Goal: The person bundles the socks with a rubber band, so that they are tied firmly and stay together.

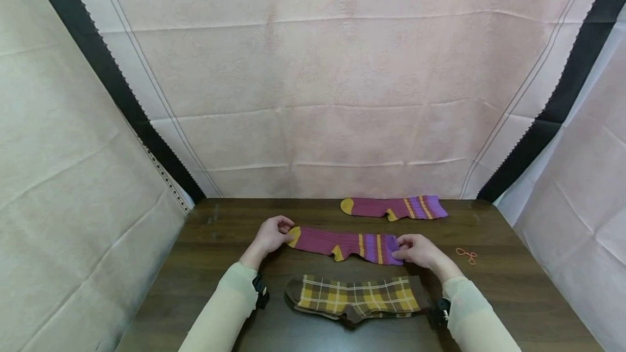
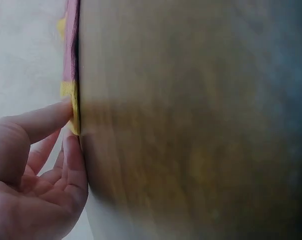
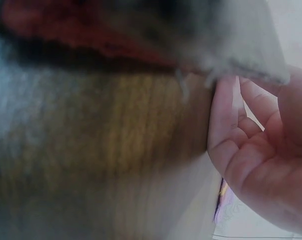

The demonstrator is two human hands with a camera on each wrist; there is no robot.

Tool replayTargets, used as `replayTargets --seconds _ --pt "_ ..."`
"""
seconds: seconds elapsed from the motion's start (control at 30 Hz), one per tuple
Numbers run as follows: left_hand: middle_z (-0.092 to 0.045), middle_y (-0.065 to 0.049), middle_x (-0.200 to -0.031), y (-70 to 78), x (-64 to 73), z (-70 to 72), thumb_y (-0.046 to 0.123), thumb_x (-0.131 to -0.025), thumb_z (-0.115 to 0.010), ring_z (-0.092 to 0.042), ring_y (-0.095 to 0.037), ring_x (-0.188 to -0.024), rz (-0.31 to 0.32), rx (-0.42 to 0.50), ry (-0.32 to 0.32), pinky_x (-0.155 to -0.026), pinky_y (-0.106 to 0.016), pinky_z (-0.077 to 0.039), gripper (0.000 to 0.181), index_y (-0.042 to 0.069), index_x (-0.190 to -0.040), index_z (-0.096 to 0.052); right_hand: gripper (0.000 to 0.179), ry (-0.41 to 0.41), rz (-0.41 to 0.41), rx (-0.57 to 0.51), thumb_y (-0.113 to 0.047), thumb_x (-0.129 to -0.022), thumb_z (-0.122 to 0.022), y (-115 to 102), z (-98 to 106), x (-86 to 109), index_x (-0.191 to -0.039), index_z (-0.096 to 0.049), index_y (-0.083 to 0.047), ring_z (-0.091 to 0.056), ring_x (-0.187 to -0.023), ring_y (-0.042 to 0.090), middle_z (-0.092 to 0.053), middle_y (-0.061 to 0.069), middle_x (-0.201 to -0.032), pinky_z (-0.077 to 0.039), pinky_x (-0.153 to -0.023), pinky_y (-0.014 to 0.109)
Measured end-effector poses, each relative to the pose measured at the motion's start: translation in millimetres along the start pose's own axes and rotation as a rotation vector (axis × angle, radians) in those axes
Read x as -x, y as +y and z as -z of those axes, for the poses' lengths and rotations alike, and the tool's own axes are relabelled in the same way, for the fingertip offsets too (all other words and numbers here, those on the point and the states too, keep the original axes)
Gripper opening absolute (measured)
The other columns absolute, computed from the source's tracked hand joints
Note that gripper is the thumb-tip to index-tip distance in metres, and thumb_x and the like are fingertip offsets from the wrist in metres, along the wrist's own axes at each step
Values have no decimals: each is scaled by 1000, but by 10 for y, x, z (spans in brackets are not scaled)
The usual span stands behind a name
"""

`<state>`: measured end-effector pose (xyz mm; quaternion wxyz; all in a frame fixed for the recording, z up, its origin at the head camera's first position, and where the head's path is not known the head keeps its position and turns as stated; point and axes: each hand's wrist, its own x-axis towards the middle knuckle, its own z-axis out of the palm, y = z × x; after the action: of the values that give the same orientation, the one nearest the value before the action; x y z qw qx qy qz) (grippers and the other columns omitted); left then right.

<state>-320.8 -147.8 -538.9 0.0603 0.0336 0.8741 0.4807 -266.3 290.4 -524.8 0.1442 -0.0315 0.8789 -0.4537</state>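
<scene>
Nearer maroon sock (image 1: 320, 240) likely light, soft, floppy, not fragile; best held at both ends; left fingers (image 2: 75, 156) pinch yellow toe (image 1: 294, 237), right fingers (image 3: 224, 112) purple cuff (image 1: 388, 249).

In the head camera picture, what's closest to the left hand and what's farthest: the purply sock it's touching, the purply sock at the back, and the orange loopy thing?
1. Touched sock: its yellow toe is right at the left hand.
2. Back sock: behind it, toward the right.
3. Orange loopy thing: far over on the right.
</scene>
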Motion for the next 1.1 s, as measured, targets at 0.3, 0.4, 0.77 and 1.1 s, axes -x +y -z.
replayTargets --seconds 0.3,0.4,0.77,1.1 --pt "-64 -12 -104 31 -15 42 -2 -91 -82 -55 -21 -89 30 -22 -38 -78 -34 -48 29 0 -120 -74 39 -6 -7 -5 -8 -96 -80 -6 1 -13 -125 -63 11 -63 -90 20 -62 12 -102 -60 -81 39" --pt "-63 -10 -102 22 -18 38 -1 -92 -81 -53 -20 -89 43 -30 -55 -77 -32 -46 27 0 -118 -75 40 -11 -9 -2 -8 -96 -80 0 5 -17 -126 -63 11 -62 -90 20 -62 12 -102 -60 -80 38" --pt "-64 -7 -96 -17 -25 27 3 -93 -82 -56 -21 -86 34 -47 -62 -76 -34 -48 16 3 -107 -73 40 -16 -4 -10 -8 -96 -79 31 9 -12 -127 -62 12 -62 -91 20 -62 13 -104 -59 -80 38" --pt "-66 -6 -91 -10 11 22 8 -93 -83 -59 -20 -81 23 -89 -42 -71 -33 -48 13 5 -102 -73 41 -39 13 -4 -9 -97 -78 13 24 -11 -128 -62 12 -67 -94 22 -65 13 -104 -61 -84 42"
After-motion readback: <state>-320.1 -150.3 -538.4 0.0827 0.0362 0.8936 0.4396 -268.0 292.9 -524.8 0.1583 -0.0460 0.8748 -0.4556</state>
